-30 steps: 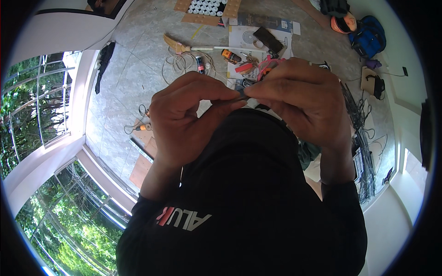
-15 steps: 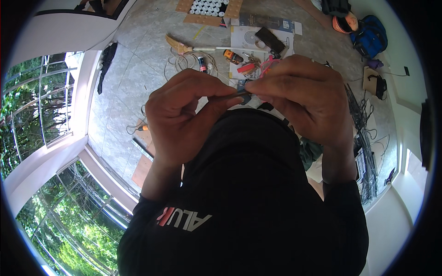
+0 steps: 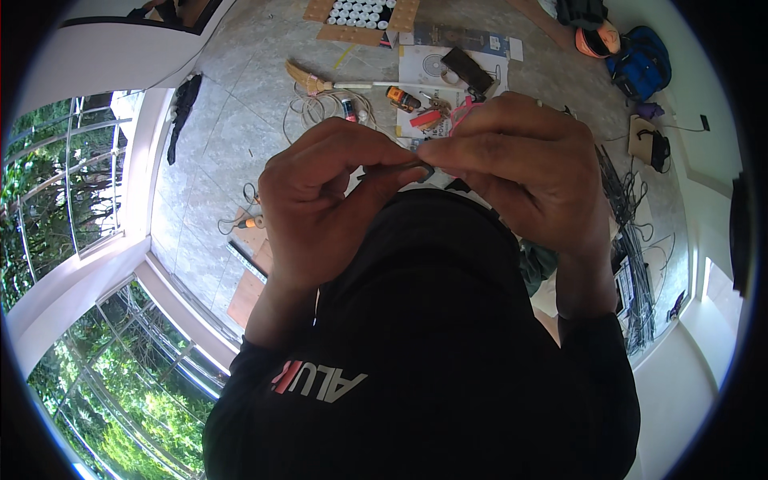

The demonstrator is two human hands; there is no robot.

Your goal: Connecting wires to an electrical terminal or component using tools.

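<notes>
In front of my chest, my left hand is closed, with thumb and forefinger pinching a small thin dark piece. Its kind is too small to make out. My right hand is closed too, its thumb and fingertips meeting the tips of the left ones at the same piece. Fingers hide most of the piece. Behind the right hand, a pink strip shows next to a red block.
On the tiled floor lie a yellow drill, a broom, coiled cable and printed cardboard. A box of white rolls stands farther off. Black wires and a blue bag are at the right.
The right fingertips have shifted slightly left, closer against the left fingertips, and less of the thin piece shows between them. My left hand has barely moved.
</notes>
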